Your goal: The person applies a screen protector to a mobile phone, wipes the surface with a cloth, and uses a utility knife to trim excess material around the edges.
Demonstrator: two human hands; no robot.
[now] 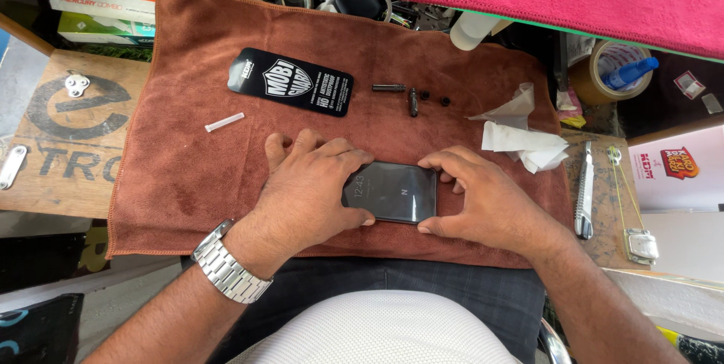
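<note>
Here black phone flat on brown cloth, pinched between left hand, right hand.

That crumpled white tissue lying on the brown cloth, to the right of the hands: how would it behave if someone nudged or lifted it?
The crumpled white tissue looks thin and creased, so it would probably be floppy and very light. On the fuzzy brown cloth it would likely drag and bunch up rather than slide. It might tear if tugged.
</note>
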